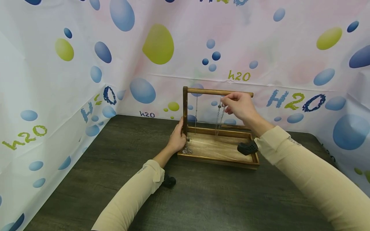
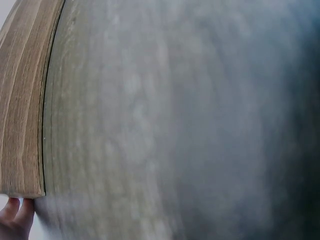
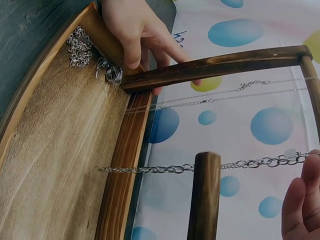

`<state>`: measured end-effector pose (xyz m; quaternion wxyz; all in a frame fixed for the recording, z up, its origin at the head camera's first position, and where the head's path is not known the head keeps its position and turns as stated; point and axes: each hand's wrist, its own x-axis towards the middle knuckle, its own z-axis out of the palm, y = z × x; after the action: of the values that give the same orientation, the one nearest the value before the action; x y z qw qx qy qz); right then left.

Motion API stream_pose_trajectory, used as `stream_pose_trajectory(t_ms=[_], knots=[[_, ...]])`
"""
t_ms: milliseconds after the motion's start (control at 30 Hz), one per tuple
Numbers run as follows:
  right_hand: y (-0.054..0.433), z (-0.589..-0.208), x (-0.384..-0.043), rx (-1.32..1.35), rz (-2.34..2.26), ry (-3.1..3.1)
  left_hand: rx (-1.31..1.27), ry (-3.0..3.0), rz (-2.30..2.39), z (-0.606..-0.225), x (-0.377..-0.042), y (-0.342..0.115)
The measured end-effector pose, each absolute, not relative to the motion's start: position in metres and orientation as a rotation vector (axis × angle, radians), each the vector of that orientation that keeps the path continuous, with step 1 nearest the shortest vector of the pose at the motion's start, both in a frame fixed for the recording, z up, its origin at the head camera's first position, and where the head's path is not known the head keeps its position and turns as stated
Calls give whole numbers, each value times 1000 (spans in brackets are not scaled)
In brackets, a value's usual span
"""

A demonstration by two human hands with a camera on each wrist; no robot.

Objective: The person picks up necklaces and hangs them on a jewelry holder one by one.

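A wooden jewelry stand has a tray (image 1: 218,163), an upright post (image 1: 185,109) and a top bar (image 1: 208,91). My left hand (image 1: 177,138) grips its left end by the post, with the thumb on the inner side and fingers behind in the right wrist view. My right hand (image 1: 238,104) pinches a silver chain necklace (image 1: 218,120) just below the bar; its strands dangle over the tray. In the right wrist view the thicker chain (image 3: 175,169) runs toward my fingertips (image 3: 295,195). Thin necklaces (image 3: 235,90) hang nearer the post.
A pile of silver chains (image 3: 80,47) lies in the tray's left corner, beside a smaller tangle (image 3: 109,72). Behind the tray shows a short wooden rod (image 1: 235,127). The dark table (image 1: 202,199) meets a printed backdrop (image 1: 179,70) at the back and sides.
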<state>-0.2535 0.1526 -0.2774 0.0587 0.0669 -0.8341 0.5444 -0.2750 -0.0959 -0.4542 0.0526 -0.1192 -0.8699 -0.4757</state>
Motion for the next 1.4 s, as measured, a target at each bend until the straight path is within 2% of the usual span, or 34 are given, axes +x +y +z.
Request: stream_pose_trajectory(t_ms=[1400], knots=[[203,-290,-247,69,1550,-2560,-370,-2642,-1467,-454,-275,-97]])
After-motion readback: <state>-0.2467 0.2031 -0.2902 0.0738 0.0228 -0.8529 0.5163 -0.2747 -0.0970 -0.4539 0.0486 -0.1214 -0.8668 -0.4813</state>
